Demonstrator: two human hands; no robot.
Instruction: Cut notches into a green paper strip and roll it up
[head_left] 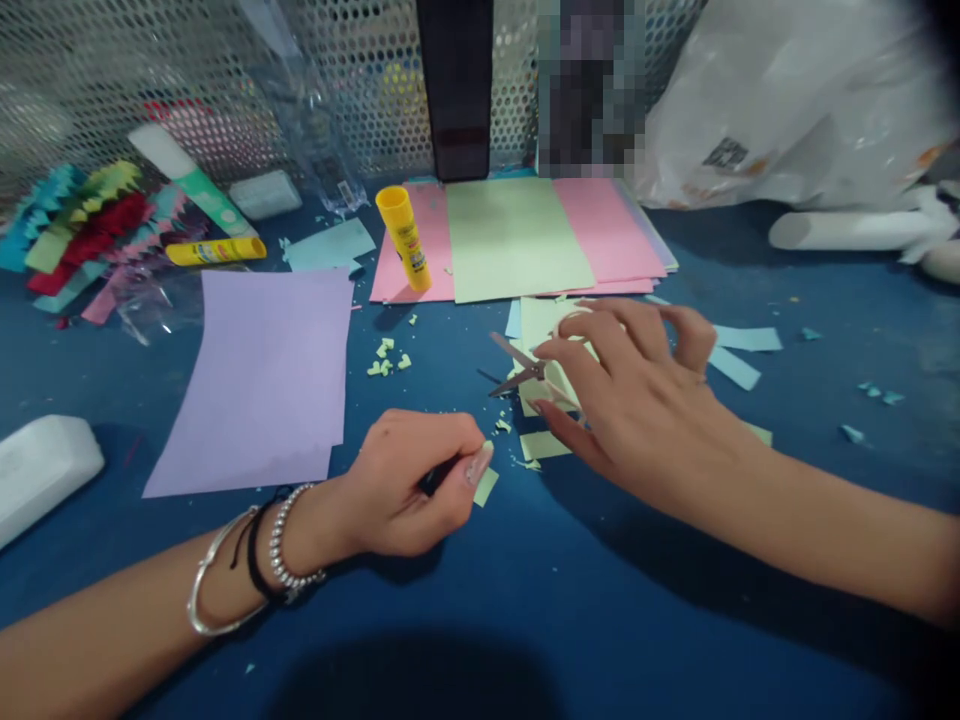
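My left hand (420, 485) is closed in a pinch, with a small piece of light green paper (486, 488) at its thumb and fingertip. Around the pale handles of a pair of scissors (534, 371), my right hand (637, 385) has its fingers curled; the blades are spread apart and point left toward the left hand. Under the scissors lie light green paper strips (546, 444), partly hidden by the right hand. Tiny green cut-outs (386, 360) are scattered on the blue table (600, 620) between the hands and the glue stick.
A purple sheet (274, 375) lies left. Behind stand a yellow glue stick (405, 240) and stacked pink and green sheets (517, 240). A phone (456, 90) leans on the mesh. Fringed paper strips (90, 225), a white block (45, 470) and blue strips (739, 365) flank the hands.
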